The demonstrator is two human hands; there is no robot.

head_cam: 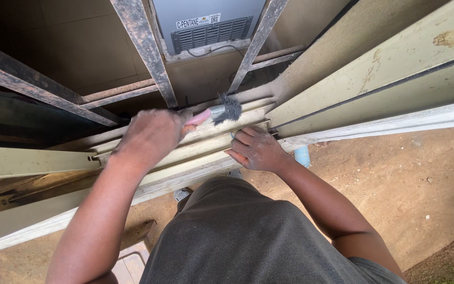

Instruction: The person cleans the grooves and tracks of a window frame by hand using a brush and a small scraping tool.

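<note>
1. Nearest the camera is the person's grey shirt [248, 236] and two bare forearms – both reach forward to the pale window-frame rail [206, 150], which runs across the view from lower left to upper right.
2. The right hand [256, 150] rests on that rail just right of its middle, fingers spread narrow and flat against the metal; it grips nothing, only presses on the rail.
3. The left hand [153, 137] sits just left of the right hand, over the rail, fingers curled tight around the pink handle of one wire brush [217, 111].
4. The brush's dark bristle head lies on the rail's upper channel, just beyond the right hand's fingertips.
5. Progress, as a judgement: the rail looks dusty and streaked on both sides of the brush, and the painted panel [374, 73] to the right of the rail shows rust spots – so the brushing seems far from finished, with most of the length yet uncleaned.
6. Count: two hands, one brush, one long rail, one small blue pipe end [302, 156] below the rail.
7. Beyond the rail stand two rusted bars [145, 47] slanting upward, and past them one grey appliance back [208, 26] with a vent grille.
</note>
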